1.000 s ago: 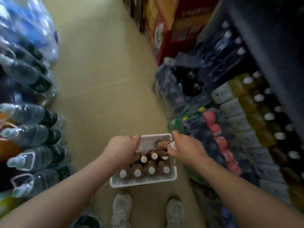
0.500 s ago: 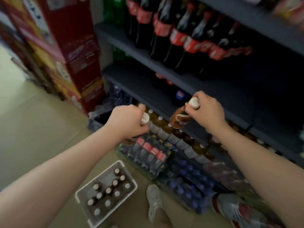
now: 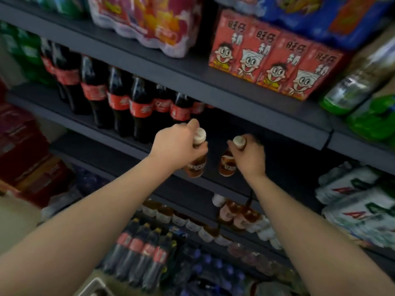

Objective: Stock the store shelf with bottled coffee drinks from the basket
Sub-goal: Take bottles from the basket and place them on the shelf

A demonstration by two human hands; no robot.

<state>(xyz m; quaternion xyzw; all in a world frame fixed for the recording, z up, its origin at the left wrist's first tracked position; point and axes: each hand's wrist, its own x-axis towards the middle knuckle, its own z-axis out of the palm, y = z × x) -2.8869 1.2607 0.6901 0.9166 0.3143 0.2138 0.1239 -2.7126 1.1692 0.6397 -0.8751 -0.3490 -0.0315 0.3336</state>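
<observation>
My left hand point(image 3: 175, 146) grips a brown coffee bottle point(image 3: 195, 166) with a white cap by its neck. My right hand point(image 3: 249, 155) holds a second coffee bottle point(image 3: 227, 165) the same way. Both bottles hang upright, side by side, over a dark bare stretch of the middle shelf point(image 3: 224, 182), just right of the cola row. I cannot tell if they touch the shelf. Only a corner of the white basket point(image 3: 96, 285) shows at the bottom edge.
Tall cola bottles point(image 3: 119, 103) fill the shelf to the left. Red drink cartons point(image 3: 273, 58) sit on the shelf above. White can packs point(image 3: 354, 201) lie at the right. More bottles point(image 3: 230, 214) stand on the lower shelf, and cola packs point(image 3: 139, 253) on the floor.
Both hands lifted one bottle each out of the basket and raised them from floor level to the middle shelf. The view swung up from the aisle floor to the shelves.
</observation>
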